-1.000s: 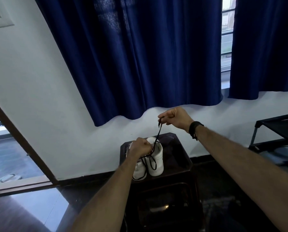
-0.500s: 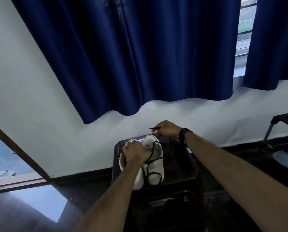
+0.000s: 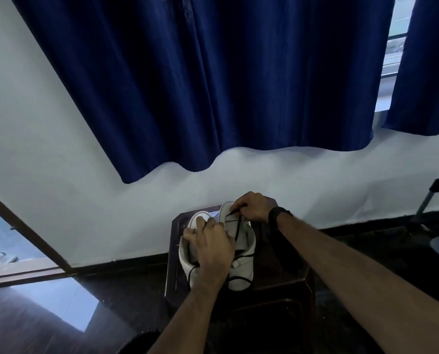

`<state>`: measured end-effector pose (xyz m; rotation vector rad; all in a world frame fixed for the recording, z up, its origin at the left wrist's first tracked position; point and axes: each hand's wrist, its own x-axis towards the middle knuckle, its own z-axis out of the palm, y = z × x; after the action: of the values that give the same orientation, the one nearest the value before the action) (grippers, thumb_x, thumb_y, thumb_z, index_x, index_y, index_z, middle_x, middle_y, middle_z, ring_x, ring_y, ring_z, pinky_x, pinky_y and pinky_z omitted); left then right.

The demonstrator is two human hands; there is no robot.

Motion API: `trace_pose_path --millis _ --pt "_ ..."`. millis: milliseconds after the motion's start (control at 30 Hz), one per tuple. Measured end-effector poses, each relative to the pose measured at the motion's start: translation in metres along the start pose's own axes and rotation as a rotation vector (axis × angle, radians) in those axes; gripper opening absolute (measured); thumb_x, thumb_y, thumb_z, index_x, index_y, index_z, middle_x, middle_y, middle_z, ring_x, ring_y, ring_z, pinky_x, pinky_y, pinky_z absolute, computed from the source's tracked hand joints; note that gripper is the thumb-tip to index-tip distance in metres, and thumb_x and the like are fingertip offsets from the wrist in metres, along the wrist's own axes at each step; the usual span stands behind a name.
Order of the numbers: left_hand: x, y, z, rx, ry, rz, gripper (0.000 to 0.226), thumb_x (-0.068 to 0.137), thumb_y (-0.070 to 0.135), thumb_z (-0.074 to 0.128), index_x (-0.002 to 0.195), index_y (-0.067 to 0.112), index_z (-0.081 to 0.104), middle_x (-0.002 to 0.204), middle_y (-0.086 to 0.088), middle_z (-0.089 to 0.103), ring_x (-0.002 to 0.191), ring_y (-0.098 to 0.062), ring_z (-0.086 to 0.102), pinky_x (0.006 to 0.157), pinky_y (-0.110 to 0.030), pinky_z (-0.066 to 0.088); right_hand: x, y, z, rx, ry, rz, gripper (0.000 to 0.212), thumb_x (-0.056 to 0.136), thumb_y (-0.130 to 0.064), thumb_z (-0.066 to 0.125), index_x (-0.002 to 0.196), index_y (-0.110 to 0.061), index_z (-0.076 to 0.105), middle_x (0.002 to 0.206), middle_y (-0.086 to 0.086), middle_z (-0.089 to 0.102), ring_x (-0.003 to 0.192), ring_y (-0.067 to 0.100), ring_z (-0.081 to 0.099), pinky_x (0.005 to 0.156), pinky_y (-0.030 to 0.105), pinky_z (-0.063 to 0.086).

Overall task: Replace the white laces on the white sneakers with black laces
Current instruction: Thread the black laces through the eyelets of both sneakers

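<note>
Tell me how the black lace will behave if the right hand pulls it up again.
The black lace looks floppy: it droops in loose loops over the right sneaker. It probably weighs little, so the right hand may lift it easily. Slack may snag near the heel.

two white sneakers (image 3: 241, 251), one black lace (image 3: 237, 229), one dark stool (image 3: 277, 277), two blue curtains (image 3: 213, 85), two hands.

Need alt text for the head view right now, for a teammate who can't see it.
Two white sneakers stand on a dark stool; the right hand pinches a black lace end at the right sneaker's top, and the left hand steadies the pair. Blue curtains hang behind.
</note>
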<state>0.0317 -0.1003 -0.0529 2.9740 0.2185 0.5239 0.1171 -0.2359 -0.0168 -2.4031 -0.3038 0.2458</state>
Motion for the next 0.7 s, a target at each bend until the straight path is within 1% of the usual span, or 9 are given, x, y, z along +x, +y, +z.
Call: trace_pose_path --millis 33,100,200,233,333,400,533,633,700 --pt "-0.001 0.0 0.002 -0.018 0.026 0.01 0.002 0.071 0.018 0.07 0.07 0.017 0.071 0.082 0.001 0.068 0.101 -0.025 0.055 0.085 -0.049 0.034 0.0 0.001 0.001 -0.01 0.004 -0.012 0.038 0.09 0.0 0.047 0.116 -0.014 0.072 0.119 0.0 0.069 0.103 0.011 0.061 0.049 -0.006 0.031" --pt "-0.003 0.0 0.005 -0.046 0.075 0.021 0.011 0.06 0.013 0.078 0.061 0.015 0.068 0.07 0.0 0.065 0.09 -0.026 0.059 0.079 -0.048 0.036 0.001 0.003 0.003 -0.029 0.033 -0.05 0.028 0.09 -0.011 0.058 0.111 -0.018 0.075 0.116 -0.004 0.07 0.107 0.01 0.061 0.059 -0.007 0.033" --pt "-0.004 -0.001 0.008 -0.063 0.136 0.037 0.014 0.054 0.012 0.08 0.06 0.017 0.068 0.067 0.002 0.063 0.084 -0.025 0.059 0.077 -0.045 0.031 0.005 0.004 0.007 0.016 0.082 -0.139 0.014 0.085 -0.02 0.073 0.098 -0.017 0.079 0.102 -0.002 0.075 0.097 0.008 0.065 0.082 0.007 0.046" --pt "-0.004 -0.001 0.009 -0.056 0.145 0.042 0.014 0.053 0.013 0.079 0.061 0.019 0.069 0.067 0.004 0.063 0.085 -0.024 0.059 0.077 -0.044 0.029 0.008 0.004 0.007 0.031 0.092 -0.174 0.011 0.086 -0.019 0.073 0.095 -0.015 0.079 0.099 -0.002 0.075 0.093 0.007 0.065 0.083 0.008 0.046" --pt "-0.005 -0.003 0.01 -0.012 0.152 0.054 0.013 0.054 0.018 0.078 0.063 0.022 0.07 0.069 0.007 0.063 0.085 -0.02 0.057 0.077 -0.042 0.026 0.014 0.001 0.004 -0.017 0.06 -0.235 0.011 0.09 -0.012 0.065 0.094 -0.012 0.076 0.097 -0.001 0.074 0.086 0.005 0.061 0.07 -0.001 0.039" --pt "-0.005 -0.002 0.011 0.009 0.158 0.052 0.012 0.055 0.019 0.077 0.063 0.022 0.07 0.07 0.008 0.063 0.084 -0.019 0.056 0.077 -0.042 0.027 0.017 -0.002 0.003 -0.103 0.011 -0.254 0.014 0.092 -0.012 0.059 0.096 -0.012 0.073 0.096 -0.001 0.073 0.086 0.008 0.06 0.069 0.005 0.04" --pt "-0.005 -0.003 0.012 -0.011 0.164 0.05 0.014 0.057 0.019 0.076 0.07 0.022 0.072 0.074 0.006 0.064 0.087 -0.022 0.056 0.079 -0.046 0.035 0.021 -0.007 0.007 -0.267 -0.054 -0.287 0.016 0.093 -0.016 0.052 0.099 -0.016 0.067 0.101 0.001 0.069 0.092 0.019 0.061 0.081 0.031 0.05" --pt "-0.004 -0.003 0.013 -0.013 0.181 0.06 0.021 0.054 0.018 0.079 0.073 0.022 0.074 0.076 0.005 0.065 0.087 -0.023 0.058 0.078 -0.045 0.032 0.023 -0.01 0.012 -0.404 -0.07 -0.326 0.014 0.093 -0.021 0.052 0.099 -0.018 0.064 0.106 0.005 0.066 0.095 0.024 0.06 0.079 0.035 0.048" --pt "-0.004 -0.002 0.013 -0.016 0.186 0.058 0.023 0.053 0.016 0.079 0.075 0.022 0.075 0.076 0.004 0.065 0.087 -0.024 0.058 0.078 -0.046 0.034 0.026 -0.012 0.013 -0.468 -0.095 -0.349 0.013 0.093 -0.021 0.05 0.098 -0.019 0.062 0.106 0.005 0.064 0.094 0.025 0.059 0.078 0.035 0.046"
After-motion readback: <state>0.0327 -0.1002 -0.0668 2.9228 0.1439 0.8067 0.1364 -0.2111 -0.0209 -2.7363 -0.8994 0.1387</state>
